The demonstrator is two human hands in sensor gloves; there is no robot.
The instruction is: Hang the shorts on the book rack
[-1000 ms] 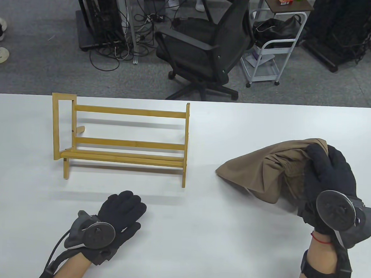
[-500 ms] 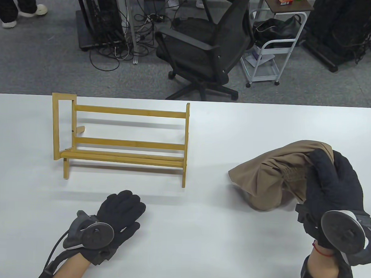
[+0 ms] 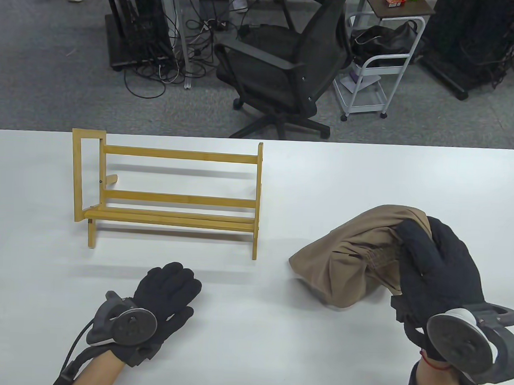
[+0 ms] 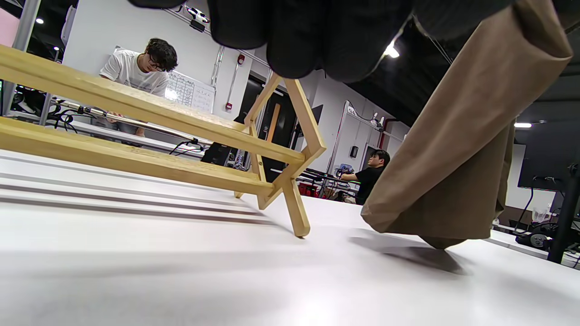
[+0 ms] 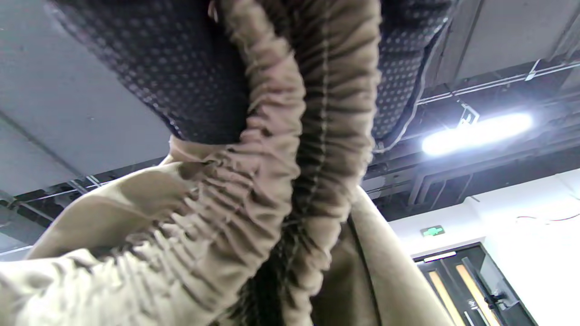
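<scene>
On the white desk [image 3: 276,353] the right hand [image 3: 441,272] grips the gathered waistband of the tan shorts [image 3: 343,258], well apart from the wooden book rack [image 3: 172,198], while the left hand [image 3: 160,298] rests flat near the rack's front.

Bare table [image 3: 282,193] lies between shorts [image 3: 343,258] and book rack [image 3: 172,193] — only the rack's end post [image 3: 258,201] stands there.

Table cam looks down from above; left wrist cam sits low on the table [image 4: 181,271], sharing the rack [image 3: 172,198] and shorts [image 3: 347,254]; right wrist cam points up, super close.
</scene>
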